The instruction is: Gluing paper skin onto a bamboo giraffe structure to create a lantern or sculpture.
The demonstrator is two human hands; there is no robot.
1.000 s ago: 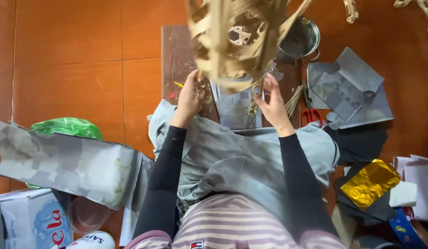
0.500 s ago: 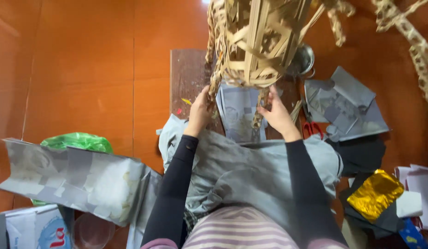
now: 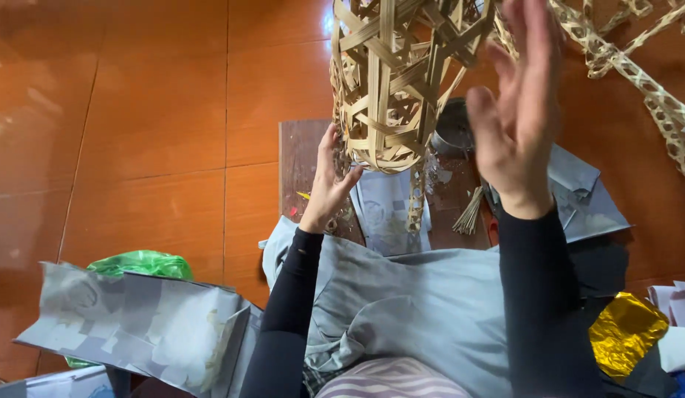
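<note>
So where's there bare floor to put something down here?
The orange tiled floor is free left of the wooden board, above the green bag and grey paper. It is crowded under the woven bamboo frame and around the gold foil.

Bare hands [image 3: 516, 110] emerge from long black sleeves [image 3: 538, 295]; striped clothing, possibly trousers, shows below.

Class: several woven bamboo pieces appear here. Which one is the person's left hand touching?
The left hand touches the rounded woven basket frame hanging at centre; the flat lattice strips at upper right are untouched.
</note>
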